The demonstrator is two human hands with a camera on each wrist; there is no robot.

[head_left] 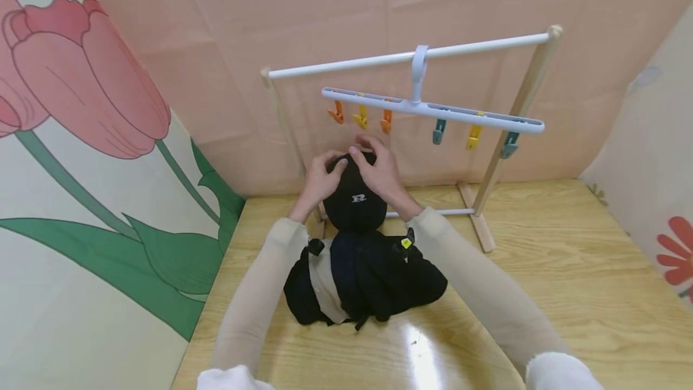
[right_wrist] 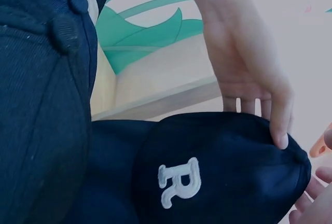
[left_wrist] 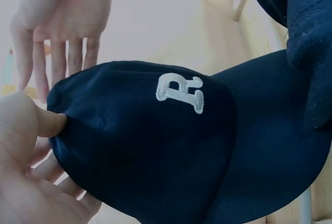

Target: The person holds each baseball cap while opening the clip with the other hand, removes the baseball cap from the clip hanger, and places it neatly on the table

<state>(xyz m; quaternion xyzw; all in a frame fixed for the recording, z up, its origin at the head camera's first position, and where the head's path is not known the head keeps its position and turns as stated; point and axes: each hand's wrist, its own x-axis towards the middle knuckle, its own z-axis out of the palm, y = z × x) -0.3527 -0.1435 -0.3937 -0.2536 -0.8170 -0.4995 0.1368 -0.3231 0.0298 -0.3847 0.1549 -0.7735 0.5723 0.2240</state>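
Note:
A black baseball cap (head_left: pixel 354 203) with a white letter R hangs crown up below the clip hanger in the head view. My left hand (head_left: pixel 323 176) pinches the crown's top, thumb on the outer face and fingers behind, as the left wrist view shows for the cap (left_wrist: pixel 140 130). My right hand (head_left: pixel 381 167) is at the crown's other side, its fingers (left_wrist: pixel 75 55) extended and close to the fabric; contact is hard to tell. An orange clip (head_left: pixel 386 121) hangs just above the right hand.
Several caps (head_left: pixel 373 275), dark with one grey panel, lie piled on the wooden table (head_left: pixel 541 318) in front. A white hanger (head_left: pixel 471 114) with orange, yellow and green clips hangs from the rack's white bar (head_left: pixel 487 46). A tulip-printed wall (head_left: pixel 92 197) stands at left.

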